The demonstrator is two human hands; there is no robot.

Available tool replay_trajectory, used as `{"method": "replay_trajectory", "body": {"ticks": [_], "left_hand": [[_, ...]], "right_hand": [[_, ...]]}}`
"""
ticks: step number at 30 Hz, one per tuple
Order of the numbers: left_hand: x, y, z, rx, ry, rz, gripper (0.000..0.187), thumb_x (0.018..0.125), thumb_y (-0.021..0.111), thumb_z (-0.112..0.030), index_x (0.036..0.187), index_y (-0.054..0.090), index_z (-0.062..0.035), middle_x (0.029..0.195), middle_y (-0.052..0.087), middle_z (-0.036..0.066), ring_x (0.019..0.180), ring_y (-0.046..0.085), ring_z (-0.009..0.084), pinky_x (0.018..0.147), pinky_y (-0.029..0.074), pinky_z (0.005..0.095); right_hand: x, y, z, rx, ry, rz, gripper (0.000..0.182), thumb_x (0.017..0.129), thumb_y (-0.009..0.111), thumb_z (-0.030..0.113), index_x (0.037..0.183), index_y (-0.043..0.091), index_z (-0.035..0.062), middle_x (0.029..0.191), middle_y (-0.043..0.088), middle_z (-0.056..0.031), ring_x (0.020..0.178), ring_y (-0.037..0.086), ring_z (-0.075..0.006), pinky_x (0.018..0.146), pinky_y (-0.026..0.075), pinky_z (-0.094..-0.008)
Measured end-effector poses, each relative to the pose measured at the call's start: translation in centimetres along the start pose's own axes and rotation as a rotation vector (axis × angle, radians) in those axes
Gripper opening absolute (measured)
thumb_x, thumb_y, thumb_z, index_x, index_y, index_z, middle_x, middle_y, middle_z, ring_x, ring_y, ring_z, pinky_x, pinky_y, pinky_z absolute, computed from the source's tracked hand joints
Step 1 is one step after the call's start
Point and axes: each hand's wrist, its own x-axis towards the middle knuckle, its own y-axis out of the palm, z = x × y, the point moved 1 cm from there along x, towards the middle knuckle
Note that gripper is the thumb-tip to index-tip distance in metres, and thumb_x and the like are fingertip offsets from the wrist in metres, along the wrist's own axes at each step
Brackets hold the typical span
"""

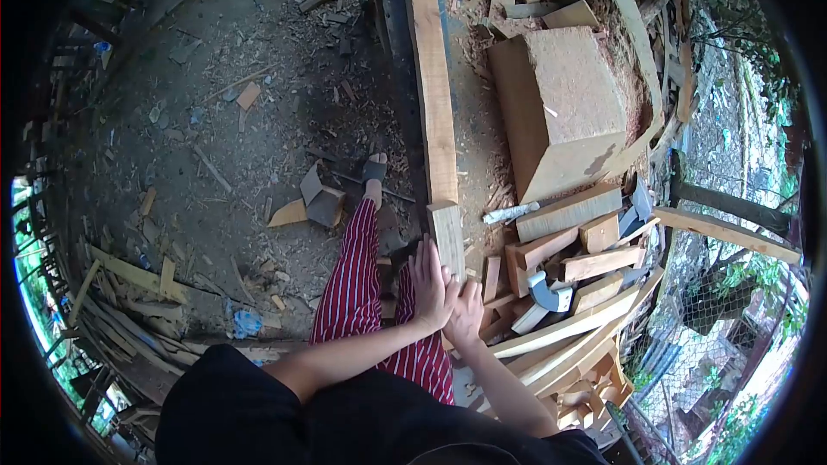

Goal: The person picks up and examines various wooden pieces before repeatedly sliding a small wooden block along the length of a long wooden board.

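Observation:
A long plank (432, 77) runs away from me along the bench. At its near end lies a short, paler wooden block (446, 237), its far edge meeting or overlapping the plank. My left hand (433, 284) rests along the left side and near end of the block, fingers stretched out. My right hand (465, 312) is beside it at the block's near end, its fingers curled in against the wood. The two hands touch each other, and together they hide the near end of the block.
To the right stands a large wooden block (568, 99) amid sawdust. Offcuts (573, 207), a grey-and-white curved object (550, 294) and a rolled pale strip (511, 213) lie nearer. Wood scraps (320, 198) and shavings litter the ground at left. Wire mesh (698, 327) borders the right.

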Motion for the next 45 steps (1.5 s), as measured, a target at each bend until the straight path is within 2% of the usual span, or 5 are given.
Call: {"method": "replay_trajectory", "body": {"ticks": [7, 18, 24, 36, 45], "left_hand": [[17.8, -3.3, -1.4, -0.118, 0.164, -0.277, 0.081, 0.088, 0.05, -0.022, 0.153, 0.008, 0.0021, 0.158, 0.015, 0.023, 0.144, 0.015, 0.0454, 0.115, 0.009, 0.0607], [56.2, -11.6, -4.2, 0.158, 0.078, -0.429, 0.075, 0.091, 0.048, -0.042, 0.153, 0.021, -0.0082, 0.158, 0.024, 0.014, 0.146, 0.017, 0.036, 0.114, 0.013, 0.0643], [49.0, -8.5, -1.9, 0.127, 0.18, -0.492, 0.072, 0.093, 0.043, -0.046, 0.152, 0.022, -0.0086, 0.158, 0.025, 0.01, 0.146, 0.016, 0.0366, 0.113, 0.011, 0.0661], [2.2, -0.6, -0.3, 0.006, 0.066, -0.029, 0.082, 0.087, 0.051, -0.021, 0.152, 0.008, 0.0035, 0.157, 0.013, 0.026, 0.145, 0.014, 0.0443, 0.116, 0.006, 0.0608], [15.4, -3.6, -1.8, -0.071, 0.162, -0.136, 0.081, 0.088, 0.049, -0.02, 0.153, 0.005, 0.0026, 0.159, 0.011, 0.024, 0.146, 0.009, 0.0445, 0.115, 0.002, 0.0623]], "right_hand": [[18.1, -3.6, 0.9, -0.063, -0.164, -0.145, 0.054, 0.085, 0.055, 0.023, 0.136, 0.046, 0.0097, 0.098, 0.048, -0.0205, 0.09, 0.051, -0.0378, 0.066, 0.049, -0.0439], [53.9, -12.1, 4.6, -0.148, -0.216, -0.295, 0.041, 0.087, 0.058, 0.031, 0.123, 0.06, 0.0113, 0.124, 0.048, -0.0221, 0.113, 0.052, -0.0398, 0.09, 0.052, -0.0466], [46.5, -10.3, 4.2, -0.184, -0.225, -0.296, 0.04, 0.088, 0.056, 0.029, 0.124, 0.058, 0.0114, 0.128, 0.047, -0.0232, 0.113, 0.052, -0.0408, 0.089, 0.053, -0.047], [1.3, 0.2, 0.3, 0.105, 0.054, -0.062, 0.049, 0.085, 0.054, 0.025, 0.13, 0.05, 0.006, 0.097, 0.047, -0.0216, 0.086, 0.05, -0.0391, 0.066, 0.046, -0.0459], [14.7, -4.5, 1.8, 0.087, -0.018, -0.147, 0.037, 0.084, 0.055, 0.024, 0.118, 0.055, 0.0099, 0.09, 0.047, -0.0174, 0.08, 0.05, -0.035, 0.058, 0.045, -0.0433]]}}
